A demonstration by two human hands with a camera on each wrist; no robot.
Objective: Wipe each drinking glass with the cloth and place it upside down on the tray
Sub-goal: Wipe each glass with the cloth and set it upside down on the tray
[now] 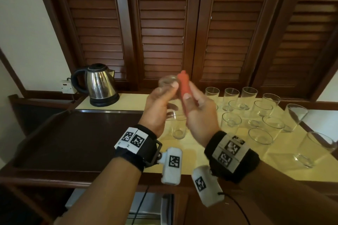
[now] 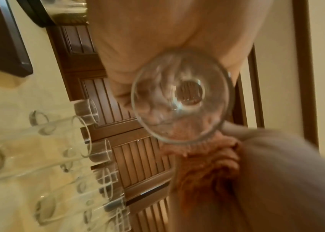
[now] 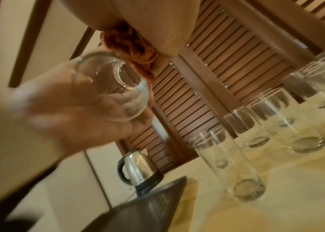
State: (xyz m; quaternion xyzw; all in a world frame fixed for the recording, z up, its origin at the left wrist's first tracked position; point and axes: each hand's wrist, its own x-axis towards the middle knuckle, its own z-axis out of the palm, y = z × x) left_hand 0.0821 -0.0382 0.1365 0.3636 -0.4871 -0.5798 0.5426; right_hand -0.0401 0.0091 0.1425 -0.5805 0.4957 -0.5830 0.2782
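The left hand (image 1: 158, 104) is curled round a clear drinking glass (image 1: 168, 83), held in the air above the surface (image 1: 201, 144), near its back edge and well clear of it. The thumb lies across the wall of the glass; the fingers wrap the far side. The left wrist view looks at one round end of the glass, but blur prevents saying which end.

The right hand (image 1: 198, 113) pinches a bunched orange cloth (image 1: 184, 87), thumb pressed along it, with the cloth's upper end beside the glass and apparently touching its wall. The head view is blurred at both hands.

Handling, as a judgement: the glass appears light, rigid, thin-walled and smooth, so it is breakable and liable to slip, more so if damp. The grip belongs round the mid-wall, as it stands now, not at the rim, which is the weakest part. The cloth is soft and limp, takes any shape, and can be pushed inside.

The dark tray (image 1: 76, 133) occupies the left part of the surface and shows no glasses on it. A group of upright glasses (image 1: 256, 113) stands on the right part, several close together or touching; reaching among them risks knocking one over. One glass (image 1: 178, 127) stands just right of the tray's right edge, below the hands. A steel kettle (image 1: 98, 84) sits at the back left corner.
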